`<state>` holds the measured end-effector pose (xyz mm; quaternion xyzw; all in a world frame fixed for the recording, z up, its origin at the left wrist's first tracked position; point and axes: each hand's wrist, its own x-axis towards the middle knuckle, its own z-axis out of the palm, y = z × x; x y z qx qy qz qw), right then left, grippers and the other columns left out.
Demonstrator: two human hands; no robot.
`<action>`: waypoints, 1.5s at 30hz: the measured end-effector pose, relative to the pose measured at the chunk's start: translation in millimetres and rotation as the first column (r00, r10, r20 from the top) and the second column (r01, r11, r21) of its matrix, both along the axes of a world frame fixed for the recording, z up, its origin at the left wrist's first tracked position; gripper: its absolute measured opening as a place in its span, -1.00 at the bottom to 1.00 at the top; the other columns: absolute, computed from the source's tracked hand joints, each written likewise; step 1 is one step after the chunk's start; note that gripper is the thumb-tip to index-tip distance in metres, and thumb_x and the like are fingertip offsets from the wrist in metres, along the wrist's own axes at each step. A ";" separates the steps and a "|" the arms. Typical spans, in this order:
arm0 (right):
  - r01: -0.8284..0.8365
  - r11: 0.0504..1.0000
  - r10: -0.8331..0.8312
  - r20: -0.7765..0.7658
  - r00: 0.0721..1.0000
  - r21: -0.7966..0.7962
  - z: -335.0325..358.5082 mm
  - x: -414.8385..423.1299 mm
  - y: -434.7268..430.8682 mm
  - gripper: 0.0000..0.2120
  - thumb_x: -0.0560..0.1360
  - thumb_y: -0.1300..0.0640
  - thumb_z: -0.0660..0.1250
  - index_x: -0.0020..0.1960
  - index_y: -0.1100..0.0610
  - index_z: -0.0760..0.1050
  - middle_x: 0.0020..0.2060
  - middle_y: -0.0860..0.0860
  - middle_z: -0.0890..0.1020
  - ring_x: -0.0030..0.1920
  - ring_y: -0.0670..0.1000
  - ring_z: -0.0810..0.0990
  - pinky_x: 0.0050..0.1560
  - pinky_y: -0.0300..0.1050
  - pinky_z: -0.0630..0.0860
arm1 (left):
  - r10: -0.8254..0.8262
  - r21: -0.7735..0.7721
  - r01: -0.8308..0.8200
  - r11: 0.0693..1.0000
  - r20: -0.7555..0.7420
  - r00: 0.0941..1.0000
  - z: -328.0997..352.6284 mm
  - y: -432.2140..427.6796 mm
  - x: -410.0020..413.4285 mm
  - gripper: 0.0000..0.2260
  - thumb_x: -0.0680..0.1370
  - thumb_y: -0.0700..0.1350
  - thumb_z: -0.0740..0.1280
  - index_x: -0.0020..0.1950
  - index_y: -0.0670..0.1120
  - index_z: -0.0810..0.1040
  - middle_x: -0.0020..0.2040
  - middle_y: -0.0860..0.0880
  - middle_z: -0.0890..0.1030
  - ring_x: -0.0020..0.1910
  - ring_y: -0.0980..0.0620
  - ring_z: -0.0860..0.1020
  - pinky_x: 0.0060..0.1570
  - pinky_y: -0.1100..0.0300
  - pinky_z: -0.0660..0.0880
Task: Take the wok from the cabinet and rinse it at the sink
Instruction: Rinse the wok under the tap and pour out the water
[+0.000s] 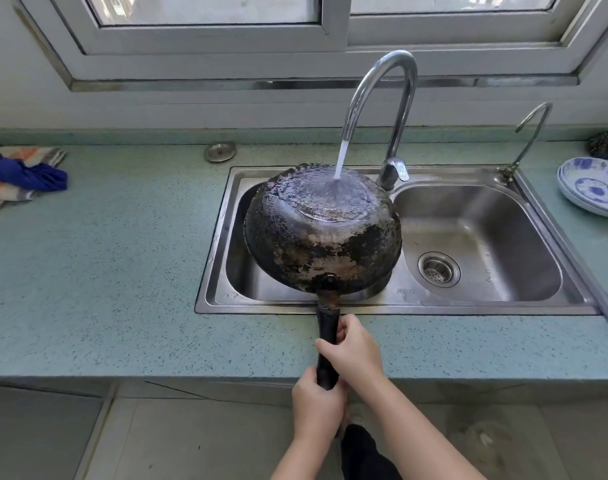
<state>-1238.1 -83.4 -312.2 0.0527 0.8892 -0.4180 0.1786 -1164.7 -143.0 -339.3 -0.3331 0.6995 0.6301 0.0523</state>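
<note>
Nearest to you, your left hand [317, 403] is wrapping the butt end of the wok's black handle [327, 344], its fingers [307, 379] closed tight around it. Just ahead of it, your right hand [352, 351] is gripping the same handle farther up, fingers curled around it from the right, so both hands are clamped on the handle one behind the other, over the front edge of the table [122, 271].

Beyond your hands, you are holding the wok [321, 230] upside down and tilted over the left basin of the steel sink [392, 301], its scorched, patchy underside facing up toward you. Its far rim is sitting lower in the basin than the handle joint, which is hanging over the sink's front rim.

Water [340, 161] is pouring from the tall curved faucet [382, 98] onto the wok's upturned base and spreading across it in a thin sheet. The right basin is lying bare, with its drain strainer [438, 270] showing.

Farther out, a small second tap [527, 140] is standing at the sink's far right corner, with stacked blue-and-white plates [593, 187] sitting to its right. On the far left of the table, a blue cloth [28, 173] is lying on a striped towel [15, 195]. A round metal cap [220, 151] is resting behind the sink, below the window [326, 36].
</note>
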 end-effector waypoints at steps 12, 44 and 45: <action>-0.060 0.998 0.059 -0.066 0.996 -0.009 0.8 -4.4 12.4 -0.75 0.31 0.02 0.38 -0.19 0.00 0.30 -0.39 -0.16 0.44 -0.37 -0.19 0.40 -0.42 -0.29 0.25 | 0.055 0.041 -0.055 0.998 0.004 0.998 -5.8 17.0 -6.3 -0.89 0.32 -0.20 0.43 -0.33 -0.10 0.52 -0.56 -0.02 0.55 -0.61 0.05 0.47 -0.59 0.22 0.36; -0.050 0.996 0.052 -0.024 0.998 0.068 2.7 -51.3 -8.3 -0.72 0.36 -0.04 0.37 -0.11 0.03 0.30 -0.24 -0.09 0.49 -0.19 0.00 0.46 -0.22 -0.15 0.31 | -0.054 0.071 0.049 0.996 0.078 0.995 17.4 -8.8 -58.3 -0.90 0.44 -0.30 0.32 -0.28 -0.21 0.46 -0.71 0.06 0.45 -0.74 0.17 0.38 -0.71 0.39 0.21; -0.052 0.996 0.054 -0.026 0.998 0.071 2.5 -51.5 -8.6 -0.72 0.36 -0.04 0.37 -0.11 0.03 0.30 -0.24 -0.09 0.49 -0.19 0.00 0.46 -0.23 -0.15 0.32 | -0.050 0.078 0.043 0.996 0.081 0.995 16.9 -8.9 -58.4 -0.90 0.44 -0.30 0.31 -0.28 -0.21 0.46 -0.70 0.05 0.44 -0.73 0.16 0.39 -0.71 0.39 0.21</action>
